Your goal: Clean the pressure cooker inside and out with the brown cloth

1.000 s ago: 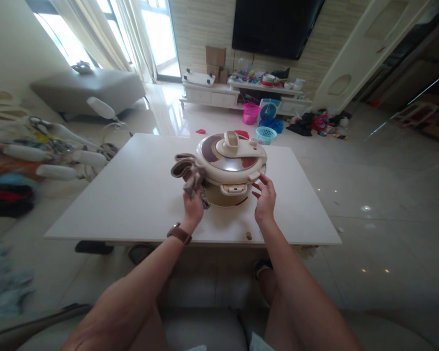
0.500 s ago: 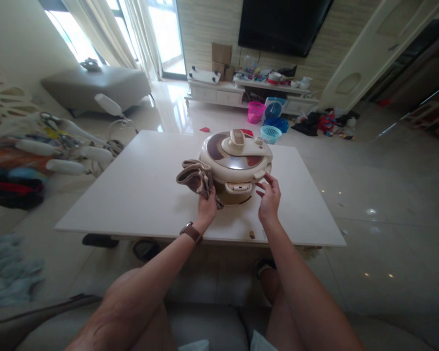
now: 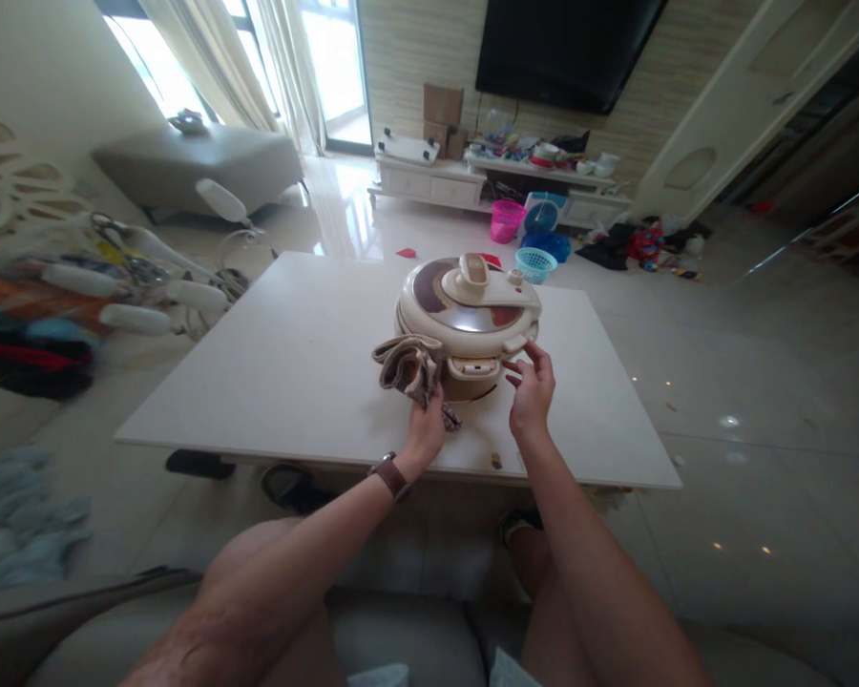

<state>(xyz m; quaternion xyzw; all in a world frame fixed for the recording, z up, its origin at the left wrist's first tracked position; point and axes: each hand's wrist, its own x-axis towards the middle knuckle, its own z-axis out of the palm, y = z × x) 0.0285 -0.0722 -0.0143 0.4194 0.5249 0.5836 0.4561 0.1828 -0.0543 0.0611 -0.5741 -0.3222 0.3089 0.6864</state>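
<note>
A cream electric pressure cooker (image 3: 472, 329) with a shiny lid stands on the white table (image 3: 272, 372). My left hand (image 3: 426, 426) is closed on a bunched, brown-patterned cloth (image 3: 411, 367) in front of the cooker's left side. Part of the cloth overlaps the cooker body; whether it presses against it I cannot tell. At the cooker's front right, my right hand (image 3: 534, 396) grips a small tab on the lid rim with bent fingertips. Between my hands, the cooker's front panel (image 3: 474, 368) faces me.
A small brown scrap (image 3: 496, 461) lies near the table's front edge. Beyond the table are a turquoise basket (image 3: 536, 265) and a pink basket (image 3: 506, 221) on the floor. To the left stands a rack with white paddle-shaped ends (image 3: 136, 319).
My left hand and the cloth have shifted right and toward me, from the cooker's left side to its front left. My right hand stays at the lid tab. The view has tilted slightly.
</note>
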